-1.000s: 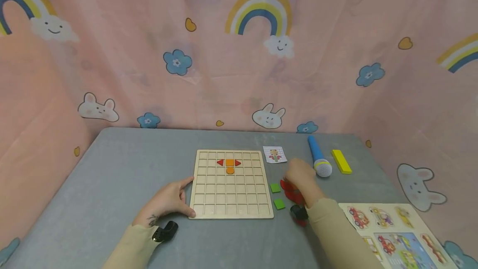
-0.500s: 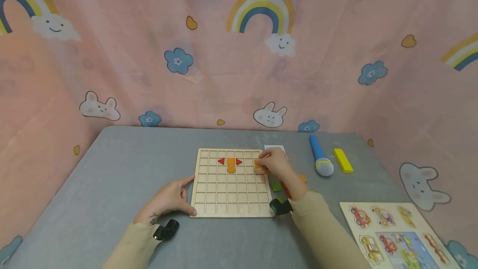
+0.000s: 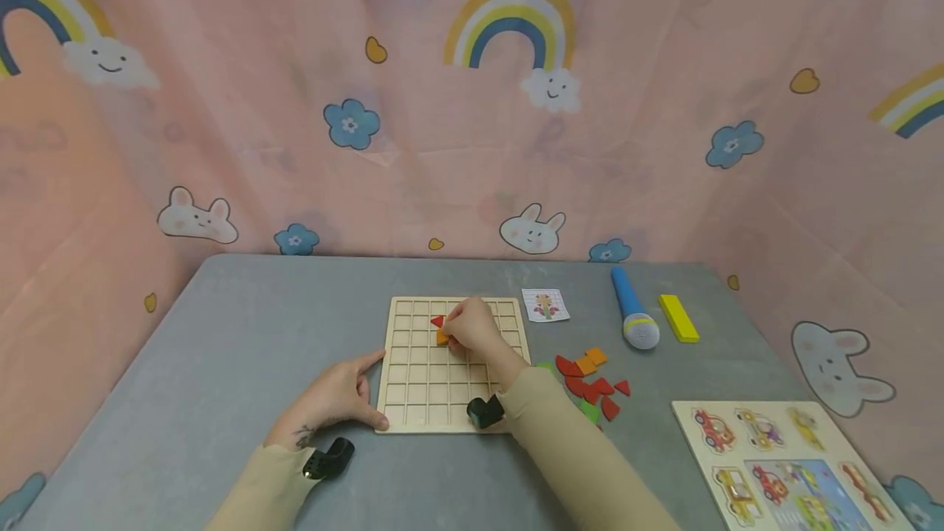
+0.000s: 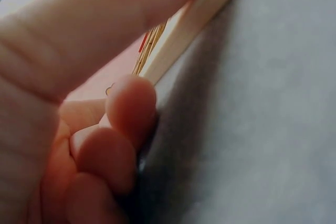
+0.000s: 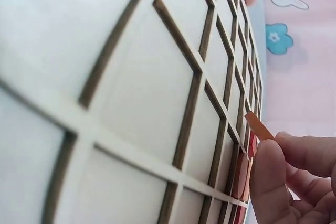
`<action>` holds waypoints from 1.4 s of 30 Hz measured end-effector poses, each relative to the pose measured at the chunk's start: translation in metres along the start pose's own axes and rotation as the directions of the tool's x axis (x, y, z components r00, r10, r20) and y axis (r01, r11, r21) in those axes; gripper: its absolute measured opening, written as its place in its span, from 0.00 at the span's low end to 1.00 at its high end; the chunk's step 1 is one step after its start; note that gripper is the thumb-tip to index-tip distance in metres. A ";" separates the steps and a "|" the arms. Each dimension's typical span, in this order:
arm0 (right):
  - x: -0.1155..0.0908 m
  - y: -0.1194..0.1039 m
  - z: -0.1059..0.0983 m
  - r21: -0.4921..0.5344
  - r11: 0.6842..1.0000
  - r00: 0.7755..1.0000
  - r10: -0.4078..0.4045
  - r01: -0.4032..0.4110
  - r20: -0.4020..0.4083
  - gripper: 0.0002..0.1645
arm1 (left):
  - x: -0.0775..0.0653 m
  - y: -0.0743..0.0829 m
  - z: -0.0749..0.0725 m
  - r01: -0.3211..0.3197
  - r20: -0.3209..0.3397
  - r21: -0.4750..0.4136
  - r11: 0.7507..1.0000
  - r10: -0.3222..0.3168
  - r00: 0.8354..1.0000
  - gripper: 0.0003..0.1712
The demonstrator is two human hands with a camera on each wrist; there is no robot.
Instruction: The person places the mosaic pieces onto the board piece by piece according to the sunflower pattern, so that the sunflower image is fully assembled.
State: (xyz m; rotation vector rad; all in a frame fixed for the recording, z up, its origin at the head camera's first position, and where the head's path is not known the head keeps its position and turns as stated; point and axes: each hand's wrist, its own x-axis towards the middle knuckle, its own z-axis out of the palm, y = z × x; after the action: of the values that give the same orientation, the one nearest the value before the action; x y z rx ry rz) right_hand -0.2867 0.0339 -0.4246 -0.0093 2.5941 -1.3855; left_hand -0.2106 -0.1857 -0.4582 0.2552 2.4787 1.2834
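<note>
A wooden grid board (image 3: 413, 393) lies flat in the middle of the grey table. My left hand (image 3: 332, 394) rests at its left side, index finger and thumb spread apart and touching the edge. Over the upper grid, my right hand (image 3: 475, 328) pinches an orange square tile (image 5: 259, 126) between thumb and fingers. In the head view that tile sits just below a red triangle tile (image 3: 437, 321) on the board. My right hand hides the neighbouring tiles there. To the board's right lie several loose tiles, among them red petal-shaped ones (image 3: 575, 386) and orange squares (image 3: 596, 356).
A small card with a gridded flower picture (image 3: 546, 307) lies right of the board's far corner. Beyond it are a blue toy microphone (image 3: 629, 310) and a yellow block (image 3: 677, 319). A vehicle picture puzzle (image 3: 804, 465) occupies the front right. Patterned pink cloth hangs behind.
My right hand has picked an orange square tile from the loose pile and carried it left over the board to the placed tiles. My left hand has stayed at the board's edge.
</note>
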 end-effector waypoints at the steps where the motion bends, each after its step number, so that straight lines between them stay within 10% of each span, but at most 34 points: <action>1: 0.000 0.000 0.002 -0.006 1.000 1.000 0.003 -0.003 -0.001 0.04 | 0.000 0.000 0.000 0.000 0.001 0.000 1.000 0.000 1.000 0.66; 9: -0.001 -0.006 0.009 -0.029 1.000 1.000 -0.002 0.001 -0.016 0.06 | 0.001 -0.003 0.000 -0.023 0.009 -0.019 1.000 0.023 1.000 0.66; 21: -0.001 -0.013 0.010 -0.362 0.931 0.996 0.010 -0.040 -0.084 0.20 | 0.000 -0.001 -0.001 -0.014 0.006 -0.009 1.000 0.014 1.000 0.66; 26: -0.011 -0.018 -0.017 -0.392 0.917 0.996 -0.086 0.075 -0.010 0.07 | -0.001 -0.001 -0.001 -0.019 0.008 -0.012 1.000 0.019 1.000 0.66; 29: -0.020 -0.013 -0.046 -0.548 0.802 0.967 -0.248 0.240 0.062 0.12 | 0.000 0.000 -0.002 -0.021 0.017 -0.020 1.000 0.021 1.000 0.66; 35: -0.030 0.028 -0.120 -0.843 0.374 0.885 -0.408 0.386 0.224 0.14 | 0.001 0.000 -0.006 -0.023 0.023 -0.015 1.000 0.023 0.999 0.65; 39: -0.033 0.061 -0.155 -0.891 0.268 0.909 -0.309 0.367 0.281 0.11 | 0.002 0.000 -0.007 -0.021 0.018 0.000 1.000 0.021 1.000 0.65; 42: -0.038 0.077 -0.168 -0.891 0.272 0.925 -0.218 0.364 0.312 0.09 | 0.002 0.000 -0.007 -0.015 0.017 -0.005 1.000 0.015 1.000 0.65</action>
State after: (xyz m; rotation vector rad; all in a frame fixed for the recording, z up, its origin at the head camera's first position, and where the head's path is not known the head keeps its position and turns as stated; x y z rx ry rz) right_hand -0.2730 0.2189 -0.3912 -0.7640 2.9282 0.3466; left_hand -0.2152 -0.1905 -0.4547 0.2829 2.4641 1.2878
